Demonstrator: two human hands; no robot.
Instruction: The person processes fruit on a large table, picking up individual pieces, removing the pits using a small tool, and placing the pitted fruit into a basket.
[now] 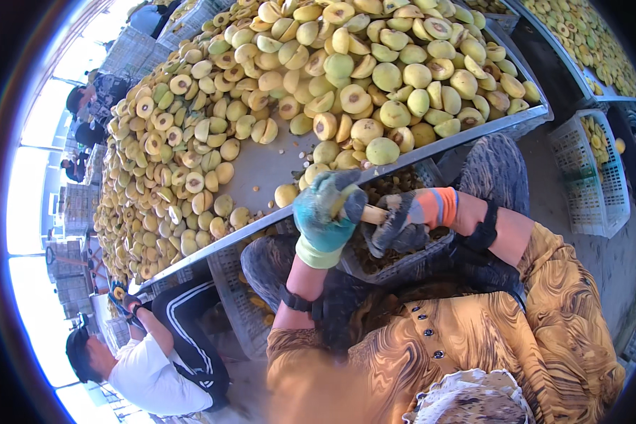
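So, from the head view, the left hand (325,212), in a teal glove, is hovering by the near edge of the tabletop (258,166), fingers curling inward; I can't tell what they're gripping, if anything. The right hand (397,225), in a dark glove with an orange cuff, is holding a pale wooden handle (374,214) in its fingers, and that handle is sitting right between the two hands. Fruit halves (386,76) are lying heaped across the tabletop, some showing brown centres. Under the hands, a crate (411,263) is holding brownish bits. At lower left, another person (159,378) in a white shirt is sitting by the tabletop. Over right, a white crate (611,198) is carrying more yellow fruit.
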